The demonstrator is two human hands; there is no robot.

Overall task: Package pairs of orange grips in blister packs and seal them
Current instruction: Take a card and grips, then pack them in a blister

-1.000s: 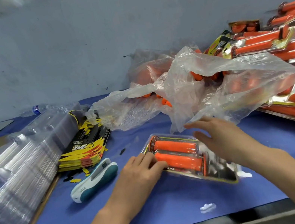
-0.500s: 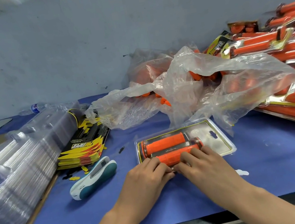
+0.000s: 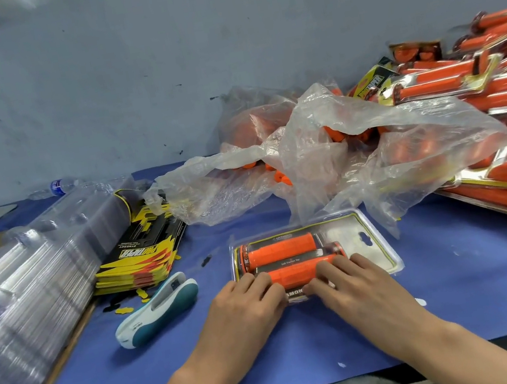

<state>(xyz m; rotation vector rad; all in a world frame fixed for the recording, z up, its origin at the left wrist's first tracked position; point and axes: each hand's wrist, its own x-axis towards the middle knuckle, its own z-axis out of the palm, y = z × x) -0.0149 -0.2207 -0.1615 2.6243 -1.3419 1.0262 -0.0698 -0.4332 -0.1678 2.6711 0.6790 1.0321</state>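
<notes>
Two orange grips (image 3: 281, 249) lie side by side in a clear blister pack (image 3: 365, 239), flat on the blue table (image 3: 466, 289) near its front edge. Both hands are on the pack's near side: the left hand (image 3: 247, 298) and right hand (image 3: 349, 283) each pinch it, bent fingers on top over the nearer grip, thumbs tucked at the near rim, almost touching. Just left lies a white and teal stapler (image 3: 158, 310). Further left sit a stack of printed cards (image 3: 141, 255) and a stack of empty clear shells (image 3: 27, 299). Behind the pack is a crumpled plastic bag (image 3: 357, 156) with loose grips inside. Finished packs (image 3: 498, 87) are heaped at the right.
</notes>
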